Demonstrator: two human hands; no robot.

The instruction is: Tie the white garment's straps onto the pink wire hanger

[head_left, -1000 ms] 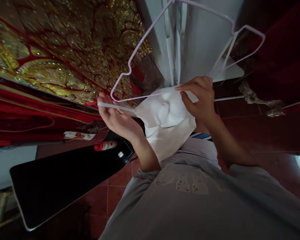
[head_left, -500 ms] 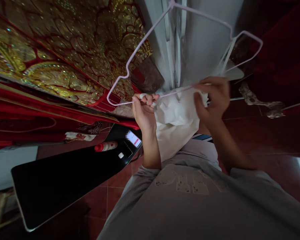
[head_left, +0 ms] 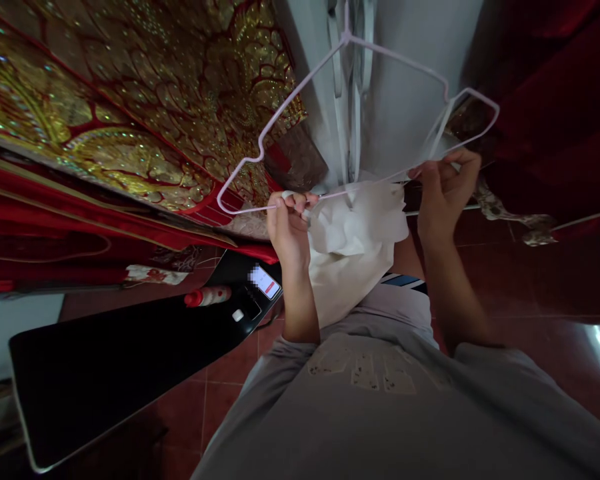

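The person is wearing a grey shirt (head_left: pixel 380 413), nearest the camera, and both forearms are rising from it toward the work. The left hand (head_left: pixel 289 223) is closing its fingers (head_left: pixel 293 200) in a fist round the bottom bar of a pale wire hanger (head_left: pixel 300 97), pinching the cloth's edge against it. The right hand (head_left: pixel 443 190) is gripping further along the same bar, fingers pressed together on the wire and a thin strap. A white cloth (head_left: pixel 353 250) is hanging bunched between the two hands, draped from the bar. To do this well, in my judgement, the bar should be held level and the cloth drawn evenly along it, with both grips firm so nothing slides off. Below left, a black surface (head_left: pixel 120 360) is carrying a red-capped bottle (head_left: pixel 207 297) and a phone (head_left: pixel 266 281). Beyond, a red and gold embroidered fabric (head_left: pixel 130 107) is hanging beside a grey door (head_left: pixel 405 80).
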